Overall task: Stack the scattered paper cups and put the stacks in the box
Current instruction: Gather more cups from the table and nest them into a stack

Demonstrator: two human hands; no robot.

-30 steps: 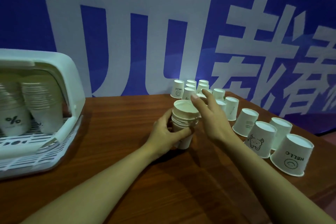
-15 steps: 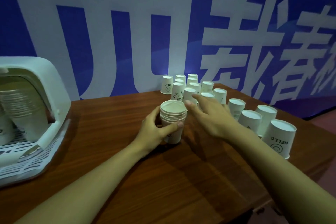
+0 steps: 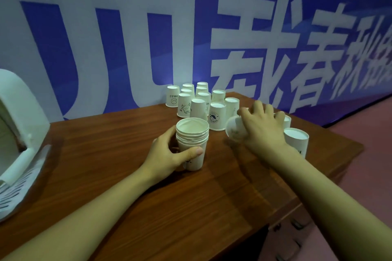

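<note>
**Left hand steadies the stack, right hand lifts a single cup**

A stack of paper cups (image 3: 192, 144) stands upright, mouths up, on the wooden table (image 3: 106, 154), roughly midway between its left and right edges and toward the far half. The left hand (image 3: 167, 154) wraps round the lower part of the stack from the left: the thumb lies across the front of the bottom cup and the fingers curl behind it, so the grip is closed on the stack. Several rims show nested one inside another at the top.

Just right of the stack, the right hand (image 3: 262, 128) holds a single paper cup (image 3: 234, 131) tipped on its side, mouth turned toward the stack and clear of the tabletop. Its fingers are curled over the cup from above; the cup is blurred, so its print cannot be read.

Behind both hands, near the far edge, a cluster of upturned cups (image 3: 198, 101) stands bottoms up, packed close together; some carry "HELLO" and a smiley, one a small cartoon animal, one a round dark emblem. More upturned cups (image 3: 296, 142) stand toward the right edge, partly hidden by the right hand and wrist.

At the left edge sits the white plastic box (image 3: 23, 133), its slotted base and curved lid only partly in frame. A blue banner (image 3: 275, 38) with large white characters fills the background behind the table.
</note>
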